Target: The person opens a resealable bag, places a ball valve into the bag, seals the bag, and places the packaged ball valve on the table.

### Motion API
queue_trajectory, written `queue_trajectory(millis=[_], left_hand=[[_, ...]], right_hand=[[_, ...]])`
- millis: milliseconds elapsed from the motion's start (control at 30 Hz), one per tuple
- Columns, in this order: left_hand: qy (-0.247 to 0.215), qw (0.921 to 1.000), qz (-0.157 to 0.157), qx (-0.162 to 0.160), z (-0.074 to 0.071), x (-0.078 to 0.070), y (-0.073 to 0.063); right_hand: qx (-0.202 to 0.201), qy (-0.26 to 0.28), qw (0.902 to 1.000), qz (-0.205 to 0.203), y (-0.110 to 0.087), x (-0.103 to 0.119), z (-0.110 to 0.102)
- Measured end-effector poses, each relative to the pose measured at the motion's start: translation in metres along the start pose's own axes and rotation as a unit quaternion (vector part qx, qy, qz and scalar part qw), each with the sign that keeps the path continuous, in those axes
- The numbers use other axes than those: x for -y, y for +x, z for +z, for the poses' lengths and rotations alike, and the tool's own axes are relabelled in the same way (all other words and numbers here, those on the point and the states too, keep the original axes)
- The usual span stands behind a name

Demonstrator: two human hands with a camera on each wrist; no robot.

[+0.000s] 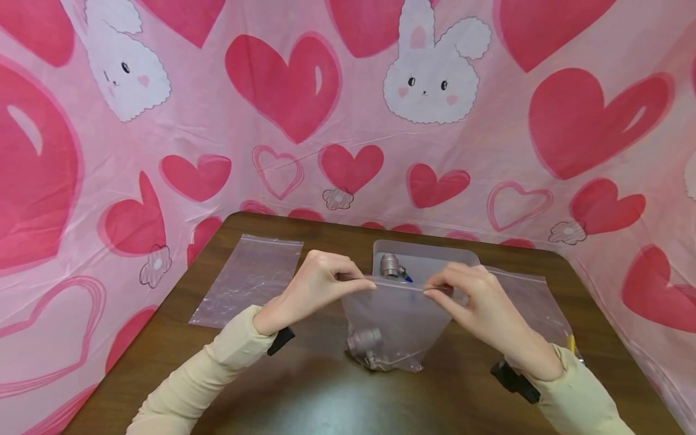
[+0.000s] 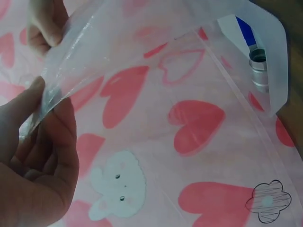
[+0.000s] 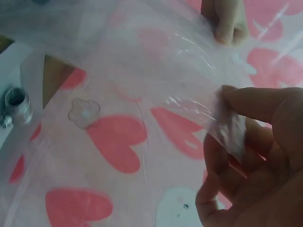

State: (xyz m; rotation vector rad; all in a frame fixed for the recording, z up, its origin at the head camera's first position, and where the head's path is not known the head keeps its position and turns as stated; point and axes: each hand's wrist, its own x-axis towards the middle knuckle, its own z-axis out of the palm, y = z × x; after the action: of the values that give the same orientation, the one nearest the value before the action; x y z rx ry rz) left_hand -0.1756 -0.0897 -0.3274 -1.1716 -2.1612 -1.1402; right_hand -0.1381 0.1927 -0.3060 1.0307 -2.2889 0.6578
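A clear zip-top plastic bag [image 1: 399, 320] is held upright by its top edge, with a metal pipe fitting [image 1: 365, 342] at its bottom. My left hand [image 1: 326, 281] pinches the top edge near its left corner between thumb and fingers. At the other end, my right hand [image 1: 478, 299] pinches the same edge. In the left wrist view the film of the bag [image 2: 113, 42] stretches from the fingers across to the other hand. The right wrist view shows the bag's corner [image 3: 229, 127] gripped under the thumb.
Behind the bag stands a translucent plastic bin [image 1: 429, 249] with a metal valve [image 1: 389, 264] that has a blue handle. One flat plastic bag [image 1: 250, 278] lies at the left, another bag [image 1: 535, 302] at the right, near a yellow object [image 1: 571, 344]. A heart-patterned cloth [image 1: 370, 127] surrounds the table.
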Motion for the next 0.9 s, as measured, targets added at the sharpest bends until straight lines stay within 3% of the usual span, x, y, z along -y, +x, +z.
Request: queue_trajectory(millis=[167, 467, 700, 900], left_hand=[[0.004, 1.0, -0.006, 0.006, -0.006, 0.002, -0.004], [0.017, 0.9989, -0.028, -0.034, -0.01, 0.001, -0.008], [-0.017, 0.9994, -0.019, -0.025, -0.008, 0.003, -0.007], [-0.016, 0.9996, -0.013, -0.017, -0.008, 0.004, -0.007]], right_hand=[[0.004, -0.017, 0.9998, 0.005, -0.008, -0.004, -0.01], [-0.023, -0.022, 0.9982, 0.05, -0.016, -0.011, -0.014], [-0.01, -0.031, 0.9968, 0.073, -0.022, -0.016, -0.019], [-0.017, -0.021, 0.9965, 0.08, -0.03, -0.018, -0.022]])
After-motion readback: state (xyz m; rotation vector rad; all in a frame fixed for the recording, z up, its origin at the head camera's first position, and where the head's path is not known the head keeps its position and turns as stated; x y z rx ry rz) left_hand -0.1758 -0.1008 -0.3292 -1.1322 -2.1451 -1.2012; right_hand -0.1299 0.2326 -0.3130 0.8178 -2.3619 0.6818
